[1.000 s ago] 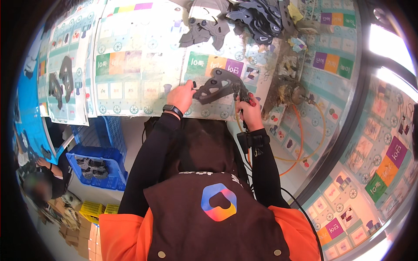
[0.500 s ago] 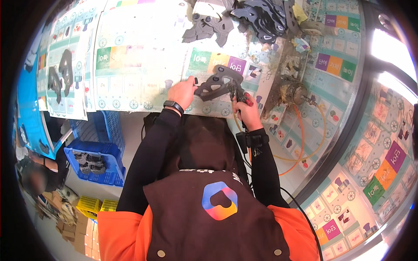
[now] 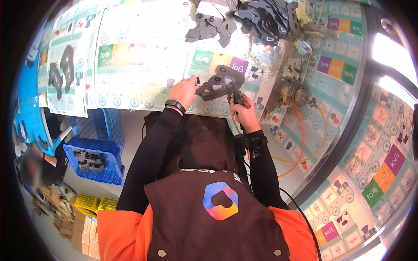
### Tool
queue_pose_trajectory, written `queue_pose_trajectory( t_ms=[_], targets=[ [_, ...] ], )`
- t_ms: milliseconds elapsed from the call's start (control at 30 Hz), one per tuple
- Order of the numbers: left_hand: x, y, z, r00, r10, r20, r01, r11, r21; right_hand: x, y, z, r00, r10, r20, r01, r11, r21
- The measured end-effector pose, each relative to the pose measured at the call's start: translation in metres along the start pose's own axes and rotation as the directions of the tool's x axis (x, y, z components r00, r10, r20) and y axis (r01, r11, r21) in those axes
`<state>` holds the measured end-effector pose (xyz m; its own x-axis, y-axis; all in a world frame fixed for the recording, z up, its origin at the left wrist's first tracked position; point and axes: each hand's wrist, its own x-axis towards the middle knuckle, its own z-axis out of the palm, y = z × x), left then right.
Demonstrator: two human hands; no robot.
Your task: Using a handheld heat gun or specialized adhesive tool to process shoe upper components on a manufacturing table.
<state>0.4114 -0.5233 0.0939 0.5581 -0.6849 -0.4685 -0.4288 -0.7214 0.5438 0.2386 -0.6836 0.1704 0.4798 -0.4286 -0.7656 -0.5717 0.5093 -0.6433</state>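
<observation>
A dark grey shoe upper (image 3: 224, 77) with cut-out openings lies near the table's front edge, between my hands. My left hand (image 3: 183, 92) is closed at the upper's left end, with a small black thing (image 3: 198, 81) at its fingertips; whether that is a cap on a finger or a loose piece I cannot tell. My right hand (image 3: 247, 116) is wrapped round a spray gun (image 3: 238, 98) with a grimy dark body and red parts. The gun's front end overlaps the upper's right side, and I cannot make out whether they touch.
More dark uppers (image 3: 265, 21) are heaped at the back, and two strips (image 3: 66, 69) lie far left on the papered table (image 3: 130, 78). Right of the gun stands a residue-covered metal pot (image 3: 296, 93) with orange and yellow hoses (image 3: 300, 143). A blue crate (image 3: 98, 172) sits below left.
The gun's front end and my right hand have shifted slightly left against the upper. My left hand stays at the upper's left end. The whole view has shifted a little.
</observation>
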Motion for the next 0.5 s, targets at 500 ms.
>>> queue_pose_trajectory(
  t_ms=[500],
  targets=[
    [0.001,-0.005,0.003,1.000,0.015,-0.023,-0.016,0.999,-0.030,-0.003,-0.001,0.016,0.991,0.089,0.098,-0.077,0.989,-0.124]
  ],
)
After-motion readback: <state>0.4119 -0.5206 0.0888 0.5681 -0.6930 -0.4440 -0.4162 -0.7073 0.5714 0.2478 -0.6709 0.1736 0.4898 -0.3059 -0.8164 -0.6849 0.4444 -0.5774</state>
